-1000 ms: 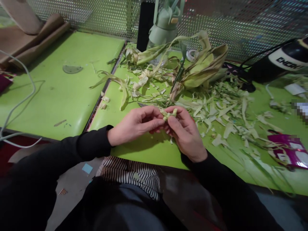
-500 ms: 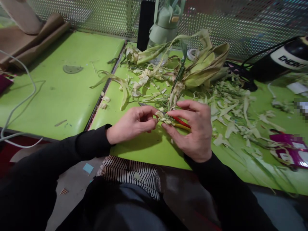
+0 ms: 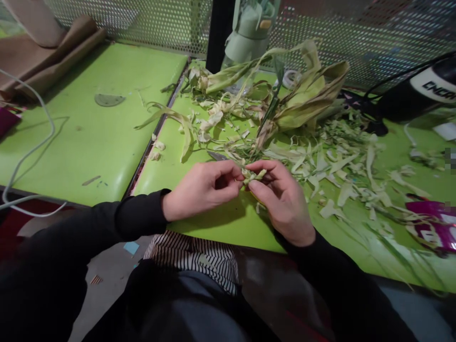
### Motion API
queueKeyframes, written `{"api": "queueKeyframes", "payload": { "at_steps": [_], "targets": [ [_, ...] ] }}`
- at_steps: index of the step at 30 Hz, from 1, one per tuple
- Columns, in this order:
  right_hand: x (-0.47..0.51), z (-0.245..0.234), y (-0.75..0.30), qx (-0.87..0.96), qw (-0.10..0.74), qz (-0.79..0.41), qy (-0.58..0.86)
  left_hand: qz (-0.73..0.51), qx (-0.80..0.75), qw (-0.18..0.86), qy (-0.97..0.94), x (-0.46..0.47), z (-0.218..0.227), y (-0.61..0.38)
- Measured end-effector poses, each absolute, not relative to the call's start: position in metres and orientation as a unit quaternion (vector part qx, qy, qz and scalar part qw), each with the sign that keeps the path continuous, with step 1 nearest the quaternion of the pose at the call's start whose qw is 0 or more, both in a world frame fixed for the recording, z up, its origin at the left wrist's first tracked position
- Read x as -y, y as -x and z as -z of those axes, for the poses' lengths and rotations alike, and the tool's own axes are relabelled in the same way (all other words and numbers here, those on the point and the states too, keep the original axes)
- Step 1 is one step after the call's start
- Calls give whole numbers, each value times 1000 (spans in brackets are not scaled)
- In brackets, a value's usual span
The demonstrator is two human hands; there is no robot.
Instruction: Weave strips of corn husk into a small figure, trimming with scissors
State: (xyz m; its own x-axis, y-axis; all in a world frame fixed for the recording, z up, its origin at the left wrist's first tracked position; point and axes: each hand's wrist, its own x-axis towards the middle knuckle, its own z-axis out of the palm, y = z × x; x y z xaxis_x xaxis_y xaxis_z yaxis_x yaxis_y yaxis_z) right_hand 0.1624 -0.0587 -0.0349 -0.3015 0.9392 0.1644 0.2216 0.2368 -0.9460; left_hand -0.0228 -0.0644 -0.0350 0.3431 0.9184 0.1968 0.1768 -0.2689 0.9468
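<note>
Both my hands meet just above the near part of the green table (image 3: 213, 223). My left hand (image 3: 201, 187) pinches one end of a small folded strip of pale corn husk (image 3: 253, 175) with thumb and fingers. My right hand (image 3: 281, 199) pinches the other end, fingers curled around it. A metal blade tip (image 3: 216, 155) lies on the table just beyond my left hand. A big pile of green and dry corn husks (image 3: 302, 102) lies further back.
Torn husk strips (image 3: 338, 166) litter the table's right half. A pale green bottle (image 3: 249, 33) and a dark post stand at the perforated back wall. A black device with cables (image 3: 420, 90) sits far right, a purple packet (image 3: 432, 223) near right, a white cable (image 3: 32, 152) left.
My right hand has closed back over the husk piece, hiding the red and yellow handles that showed beneath it half a second ago. Both hands sit slightly lower in view.
</note>
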Motion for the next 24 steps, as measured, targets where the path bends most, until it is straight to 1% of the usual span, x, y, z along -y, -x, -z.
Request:
{"api": "queueKeyframes", "payload": {
  "at_steps": [3, 5, 7, 9, 12, 14, 16, 18, 20, 24],
  "targets": [
    [59, 31, -163, 677, 401, -434, 438, -387, -411, 337, -753, 67, 34, 22],
    [59, 30, -164, 675, 401, -435, 440, -384, -409, 311, -767, 68, 33, 22],
    [58, 30, -165, 674, 398, -438, 442, -383, -410, 315, -766, 68, 32, 23],
    [58, 29, -167, 677, 394, -438, 441, -378, -413, 340, -756, 68, 31, 24],
    [56, 27, -171, 702, 375, -425, 431, -364, -407, 430, -719, 68, 30, 25],
    [54, 24, -174, 734, 345, -413, 414, -356, -394, 495, -688, 68, 31, 25],
    [52, 21, -176, 754, 312, -417, 401, -352, -386, 529, -669, 68, 31, 25],
    [51, 19, -177, 751, 291, -443, 394, -344, -390, 530, -671, 68, 30, 24],
    [51, 18, -177, 733, 288, -475, 392, -333, -401, 505, -688, 68, 29, 25],
    [51, 22, -176, 695, 316, -486, 425, -342, -397, 393, -756, 64, 26, 28]
  ]
}}
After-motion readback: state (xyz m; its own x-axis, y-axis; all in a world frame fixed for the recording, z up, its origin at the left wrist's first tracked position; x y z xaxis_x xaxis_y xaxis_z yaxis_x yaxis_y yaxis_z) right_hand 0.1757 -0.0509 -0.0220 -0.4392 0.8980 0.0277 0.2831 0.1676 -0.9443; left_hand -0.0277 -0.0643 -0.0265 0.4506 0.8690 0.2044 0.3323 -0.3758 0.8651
